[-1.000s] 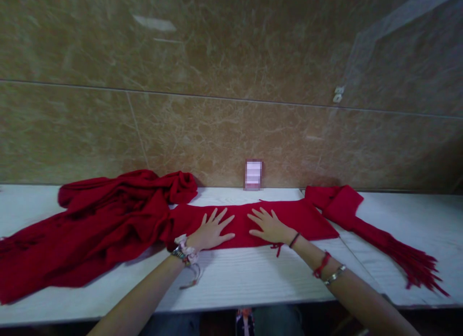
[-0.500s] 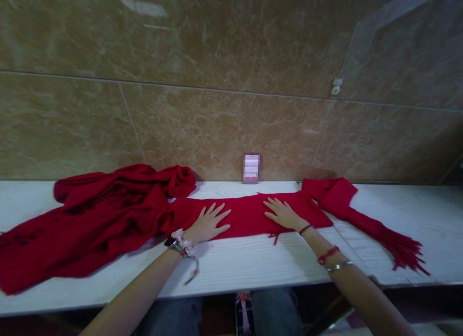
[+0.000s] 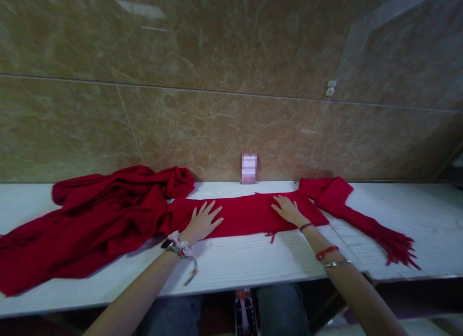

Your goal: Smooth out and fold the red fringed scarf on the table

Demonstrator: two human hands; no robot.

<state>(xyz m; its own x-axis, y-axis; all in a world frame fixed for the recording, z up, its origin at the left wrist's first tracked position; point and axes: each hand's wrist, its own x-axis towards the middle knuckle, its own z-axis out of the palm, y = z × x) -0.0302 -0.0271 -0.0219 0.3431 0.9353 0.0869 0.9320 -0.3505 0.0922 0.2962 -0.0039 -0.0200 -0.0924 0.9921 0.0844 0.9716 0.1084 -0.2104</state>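
Note:
A red scarf (image 3: 246,215) lies stretched flat across the white table, with a little fringe showing along its near edge. My left hand (image 3: 200,222) rests palm down on its left part, fingers spread. Toward the scarf's right end, my right hand (image 3: 288,211) also lies on the cloth, its fingers extended. Bunched red cloth (image 3: 108,225) is heaped to the left and meets the flat stretch; whether it is one piece with it I cannot tell. Past my right hand, a folded red length (image 3: 333,196) runs out to a fringed end (image 3: 398,246).
A small upright card or screen (image 3: 249,168), blurred out, leans at the base of the brown marbled wall (image 3: 217,128). The white table (image 3: 231,261) has a seam at right. White sockets (image 3: 331,88) are on the wall. Below the front edge a phone-like picture (image 3: 245,312) shows between my knees.
My hands have slid apart over the scarf, the left one a little leftward and the right one a little rightward. The cloth lies nearly the same; the view has shifted slightly.

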